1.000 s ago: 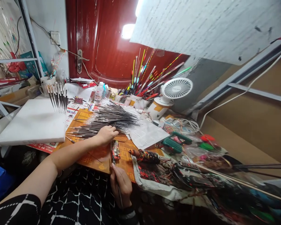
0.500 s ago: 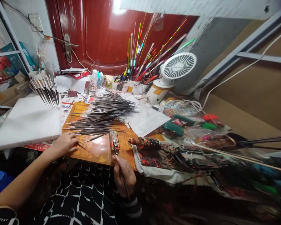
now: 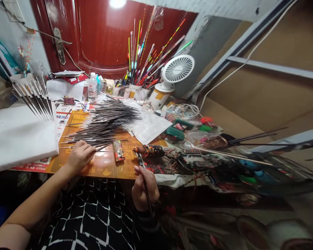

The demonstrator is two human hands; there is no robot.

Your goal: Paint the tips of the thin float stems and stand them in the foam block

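My left hand (image 3: 80,155) rests on the orange table mat (image 3: 104,166), fingers pinched on one thin dark stick (image 3: 103,147) at the near edge of a big fanned pile of thin dark sticks (image 3: 106,119). At the table's front edge my right hand (image 3: 144,187) is closed around a thin brush (image 3: 143,173) that points up toward a paint-smeared cloth (image 3: 169,165). A small paint-covered block (image 3: 118,155) lies between the hands.
A white foam slab (image 3: 18,137) at the left has several sticks (image 3: 36,99) stuck upright in it. Cups of coloured floats (image 3: 141,69), a bottle (image 3: 92,88) and a white desk fan (image 3: 172,74) stand at the back. Papers (image 3: 150,126), green tools (image 3: 176,130) and clutter fill the right.
My left hand drew back from the pile to the mat's left edge, then returned pinching one stick. The right hand with the brush rose slightly. The view shifted right and down.
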